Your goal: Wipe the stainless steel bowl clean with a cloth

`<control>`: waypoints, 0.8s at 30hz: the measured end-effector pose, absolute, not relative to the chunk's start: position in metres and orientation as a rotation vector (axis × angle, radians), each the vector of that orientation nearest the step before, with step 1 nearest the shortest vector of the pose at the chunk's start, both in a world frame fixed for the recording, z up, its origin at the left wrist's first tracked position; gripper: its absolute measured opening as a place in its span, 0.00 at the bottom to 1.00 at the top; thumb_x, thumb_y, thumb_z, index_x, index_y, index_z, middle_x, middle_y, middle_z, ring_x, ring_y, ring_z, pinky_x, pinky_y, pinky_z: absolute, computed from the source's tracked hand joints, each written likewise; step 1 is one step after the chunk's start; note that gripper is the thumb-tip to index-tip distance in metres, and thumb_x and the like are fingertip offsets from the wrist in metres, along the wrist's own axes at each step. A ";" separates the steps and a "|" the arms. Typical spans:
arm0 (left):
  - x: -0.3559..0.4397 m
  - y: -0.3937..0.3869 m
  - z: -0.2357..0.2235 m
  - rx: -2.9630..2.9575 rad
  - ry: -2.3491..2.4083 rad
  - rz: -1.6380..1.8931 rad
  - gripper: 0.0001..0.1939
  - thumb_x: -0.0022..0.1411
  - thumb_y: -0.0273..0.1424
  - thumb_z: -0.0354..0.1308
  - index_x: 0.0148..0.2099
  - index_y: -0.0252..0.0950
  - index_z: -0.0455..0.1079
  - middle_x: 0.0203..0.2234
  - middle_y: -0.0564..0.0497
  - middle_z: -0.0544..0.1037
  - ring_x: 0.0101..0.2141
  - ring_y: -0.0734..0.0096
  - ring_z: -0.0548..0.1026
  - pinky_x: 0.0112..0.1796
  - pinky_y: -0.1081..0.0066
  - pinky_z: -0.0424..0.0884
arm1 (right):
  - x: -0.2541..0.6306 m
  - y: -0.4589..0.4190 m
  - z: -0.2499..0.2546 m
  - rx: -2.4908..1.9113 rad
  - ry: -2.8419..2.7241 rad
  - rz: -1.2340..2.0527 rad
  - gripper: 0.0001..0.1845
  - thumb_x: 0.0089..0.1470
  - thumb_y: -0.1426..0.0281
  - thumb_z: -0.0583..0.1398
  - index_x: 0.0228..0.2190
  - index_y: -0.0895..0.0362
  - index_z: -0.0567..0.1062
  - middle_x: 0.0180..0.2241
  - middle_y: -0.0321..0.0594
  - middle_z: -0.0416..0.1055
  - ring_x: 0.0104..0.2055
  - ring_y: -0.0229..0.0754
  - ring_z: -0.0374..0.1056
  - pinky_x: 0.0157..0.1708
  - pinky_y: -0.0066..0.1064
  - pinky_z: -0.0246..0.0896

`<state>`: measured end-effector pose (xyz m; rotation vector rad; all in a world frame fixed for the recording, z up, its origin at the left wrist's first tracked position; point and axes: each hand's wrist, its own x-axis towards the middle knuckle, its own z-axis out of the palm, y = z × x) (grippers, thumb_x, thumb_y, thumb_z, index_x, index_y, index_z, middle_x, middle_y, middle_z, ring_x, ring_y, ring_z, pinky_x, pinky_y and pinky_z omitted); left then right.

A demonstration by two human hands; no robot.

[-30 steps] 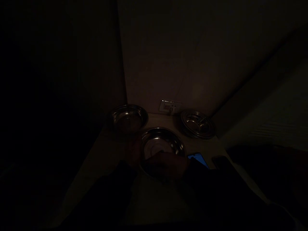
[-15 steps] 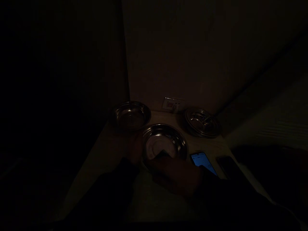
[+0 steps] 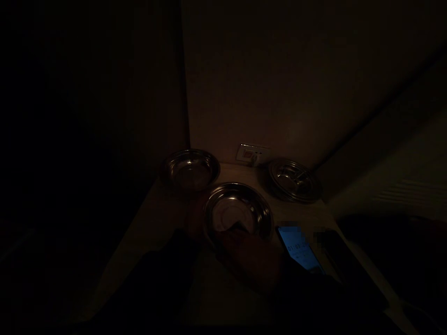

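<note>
A shiny round steel dish (image 3: 233,215) with a raised rim lies in the middle of the wooden table. At its left edge is my left hand (image 3: 194,219), very dark, apparently closed on the rim. My right hand (image 3: 253,258) reaches over the near side of the dish with its fingers closed. A small dark tip (image 3: 239,225), perhaps of a cloth or pad, shows at those fingers over the inside of the dish; its kind is not clear. The dim light hides most finger detail.
Another deep steel dish (image 3: 191,173) stands at the back left. A stack of steel compartment plates (image 3: 294,180) is at the back right. A wall socket (image 3: 253,154) sits behind. Right of my hand lie a lit phone (image 3: 301,249) and a dark, long object (image 3: 349,260).
The dish looks tilted slightly toward the left, and my right hand has shifted a little down. The phone screen now displays large digits. The view has moved slightly.
</note>
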<state>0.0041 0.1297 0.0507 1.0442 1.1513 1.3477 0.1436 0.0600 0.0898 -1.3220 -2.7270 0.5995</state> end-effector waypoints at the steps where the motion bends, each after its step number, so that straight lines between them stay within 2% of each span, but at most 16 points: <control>1: 0.004 0.130 0.047 1.027 1.153 1.351 0.13 0.53 0.31 0.51 0.36 0.35 0.75 0.37 0.49 0.80 0.43 0.60 0.74 0.48 0.64 0.66 | 0.142 0.060 0.088 -1.340 -2.669 0.645 0.22 0.58 0.70 0.54 0.54 0.59 0.62 0.49 0.49 0.69 0.49 0.50 0.66 0.45 0.41 0.63; 7: 0.002 0.131 0.039 1.160 1.243 1.303 0.13 0.50 0.28 0.54 0.38 0.37 0.76 0.42 0.49 0.78 0.48 0.59 0.71 0.53 0.63 0.61 | 0.145 0.056 0.105 -1.444 -2.332 1.055 0.31 0.53 0.65 0.58 0.57 0.58 0.59 0.50 0.48 0.68 0.50 0.50 0.66 0.48 0.41 0.62; 10: 0.003 0.131 0.043 1.145 1.302 1.302 0.12 0.48 0.26 0.54 0.35 0.36 0.76 0.42 0.47 0.77 0.49 0.60 0.71 0.54 0.63 0.60 | 0.160 0.060 0.124 -1.334 -2.459 1.254 0.28 0.54 0.69 0.53 0.57 0.56 0.60 0.55 0.46 0.64 0.55 0.49 0.62 0.53 0.42 0.57; 12: 0.005 0.129 0.046 1.087 1.263 1.301 0.11 0.49 0.28 0.54 0.35 0.35 0.76 0.43 0.46 0.77 0.48 0.60 0.71 0.53 0.63 0.61 | 0.171 0.065 0.130 -1.275 -2.540 1.326 0.30 0.52 0.72 0.53 0.58 0.56 0.60 0.56 0.45 0.63 0.56 0.48 0.60 0.53 0.42 0.56; 15: 0.010 0.128 0.045 0.908 1.148 1.252 0.15 0.48 0.33 0.59 0.40 0.34 0.74 0.43 0.44 0.77 0.47 0.58 0.73 0.49 0.60 0.65 | 0.178 0.070 0.126 -1.296 -2.565 1.274 0.33 0.46 0.76 0.56 0.56 0.56 0.63 0.54 0.45 0.66 0.55 0.48 0.62 0.52 0.40 0.58; 17: 0.013 0.128 0.041 0.842 1.106 1.215 0.19 0.48 0.34 0.60 0.43 0.33 0.73 0.44 0.43 0.77 0.46 0.57 0.73 0.48 0.59 0.66 | 0.177 0.071 0.119 -1.391 -2.524 1.148 0.30 0.45 0.78 0.56 0.53 0.57 0.67 0.52 0.45 0.68 0.54 0.47 0.63 0.52 0.39 0.58; 19: 0.013 0.129 0.038 0.863 1.112 1.210 0.18 0.49 0.34 0.60 0.43 0.34 0.73 0.44 0.44 0.77 0.46 0.58 0.73 0.48 0.59 0.66 | 0.172 0.069 0.116 -1.481 -2.486 1.011 0.26 0.46 0.79 0.55 0.49 0.58 0.71 0.49 0.45 0.70 0.51 0.47 0.65 0.50 0.37 0.60; 21: 0.013 0.129 0.037 0.901 1.132 1.220 0.16 0.51 0.34 0.59 0.42 0.34 0.74 0.43 0.45 0.77 0.46 0.59 0.73 0.48 0.60 0.66 | 0.167 0.066 0.115 -1.530 -2.467 0.919 0.24 0.47 0.80 0.54 0.48 0.57 0.71 0.46 0.44 0.72 0.48 0.46 0.68 0.47 0.35 0.61; 24: 0.012 0.129 0.040 0.917 1.142 1.254 0.14 0.52 0.34 0.58 0.40 0.35 0.75 0.41 0.47 0.78 0.44 0.60 0.73 0.47 0.62 0.66 | 0.162 0.059 0.117 -1.585 -2.494 0.832 0.25 0.50 0.77 0.55 0.51 0.55 0.67 0.44 0.45 0.73 0.43 0.46 0.71 0.41 0.33 0.64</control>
